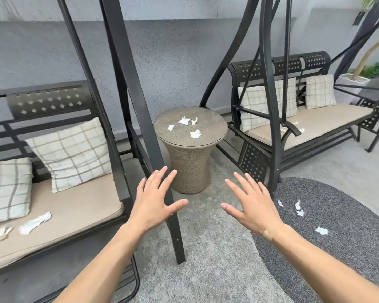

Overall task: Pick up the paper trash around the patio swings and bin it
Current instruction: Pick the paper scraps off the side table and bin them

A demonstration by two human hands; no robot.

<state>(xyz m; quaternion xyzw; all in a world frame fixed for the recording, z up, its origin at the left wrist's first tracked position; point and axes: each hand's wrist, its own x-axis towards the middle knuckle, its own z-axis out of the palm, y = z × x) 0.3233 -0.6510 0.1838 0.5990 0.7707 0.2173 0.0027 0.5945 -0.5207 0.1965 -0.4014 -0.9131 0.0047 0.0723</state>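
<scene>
Head view, patio with two swings. Your left hand and right hand hover side by side over the concrete floor, fingers spread and straight, holding nothing. Paper trash lies in four groups: scraps near the middle of the round wicker desk; a long twist and a smaller piece at the front edge of the left swing's cushion; small bits at the near end of the right swing's seat; more pieces toward the left edge of the oval grey rug.

Risks: the left swing's dark frame leg stands between your left hand and the desk, so a direct reach may strike it. The scraps look light and crumpled; a hasty sweep could scatter them or tear them smaller. Seats hang freely and may shift if leaned on.

Setting: rough grey wall, checked pillows, a planter at far right. No bin is in view.
</scene>
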